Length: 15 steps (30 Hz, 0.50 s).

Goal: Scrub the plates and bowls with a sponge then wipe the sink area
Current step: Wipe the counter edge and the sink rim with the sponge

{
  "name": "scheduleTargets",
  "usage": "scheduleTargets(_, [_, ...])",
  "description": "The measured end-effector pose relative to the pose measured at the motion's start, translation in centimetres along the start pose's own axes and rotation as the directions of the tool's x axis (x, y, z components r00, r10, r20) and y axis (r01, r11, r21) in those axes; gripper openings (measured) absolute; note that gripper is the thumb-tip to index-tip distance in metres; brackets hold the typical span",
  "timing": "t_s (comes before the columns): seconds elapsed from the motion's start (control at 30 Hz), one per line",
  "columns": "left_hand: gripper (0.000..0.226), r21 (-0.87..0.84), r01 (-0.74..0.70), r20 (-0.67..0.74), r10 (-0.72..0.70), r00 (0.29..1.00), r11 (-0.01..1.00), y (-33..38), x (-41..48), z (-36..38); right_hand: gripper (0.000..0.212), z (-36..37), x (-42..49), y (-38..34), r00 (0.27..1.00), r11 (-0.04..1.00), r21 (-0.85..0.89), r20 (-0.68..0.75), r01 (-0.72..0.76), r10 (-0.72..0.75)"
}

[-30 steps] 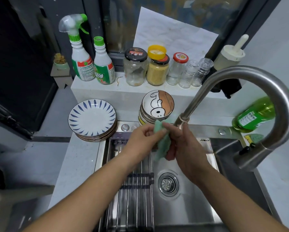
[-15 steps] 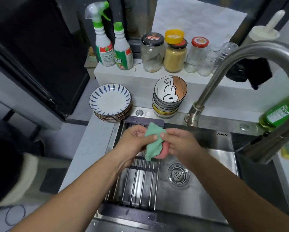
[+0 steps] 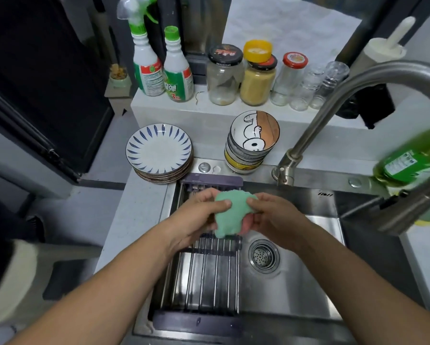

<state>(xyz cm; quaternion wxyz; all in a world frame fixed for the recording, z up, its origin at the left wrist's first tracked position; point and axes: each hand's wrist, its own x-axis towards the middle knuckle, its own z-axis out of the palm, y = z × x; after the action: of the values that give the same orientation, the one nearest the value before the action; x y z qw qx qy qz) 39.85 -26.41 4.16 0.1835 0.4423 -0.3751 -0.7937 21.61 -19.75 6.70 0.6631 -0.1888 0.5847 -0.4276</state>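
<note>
Beneath both hands a slatted rack [image 3: 209,282] spans the sink [image 3: 298,295], its drain [image 3: 263,256] just under the right wrist; the left hand [image 3: 196,216] and right hand [image 3: 271,220] pinch the green sponge [image 3: 230,215] between them, thumbs curled over its top (a pink side shows below); beyond the left hand sit the stacked plates [image 3: 159,151]; beyond the sponge, the stacked bowls [image 3: 252,143].

Grey counter [image 3: 134,220] carries stacked plates [image 3: 159,151], stacked bowls [image 3: 252,140].

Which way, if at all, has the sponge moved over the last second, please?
Yes: the sponge has come left and nearer the person, away from the tap base.
</note>
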Motion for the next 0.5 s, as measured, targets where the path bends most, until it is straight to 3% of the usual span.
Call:
scheduleTargets(0.13, [0.019, 0.054, 0.070, 0.033, -0.072, 0.997, 0.996, -0.1, 0.4, -1.3, 0.009, 0.0, 0.6, 0.7, 0.996, 0.999, -0.021, -0.084, 0.039, -0.041])
scheduleTargets(0.27, [0.028, 0.121, -0.080, -0.089, 0.091, 0.992, 0.989, -0.6, 0.7, -2.8, 0.007, 1.0, 1.5, 1.1, 0.996, 0.998, -0.065, -0.086, 0.007, -0.012])
scheduleTargets(0.37, [0.036, 0.178, -0.152, -0.104, 0.172, 0.980, 0.972, -0.7, 0.8, -3.6, 0.013, 2.3, 2.2, 1.6, 0.992, 0.997, -0.044, -0.112, -0.057, 0.052])
scheduleTargets(0.5, [0.044, 0.250, -0.206, -0.099, 0.237, 0.967, 0.946, -0.3, 1.0, -4.5, 0.034, 3.5, 2.9, 2.4, 0.985, 0.986, -0.081, 0.087, -0.145, 0.152])
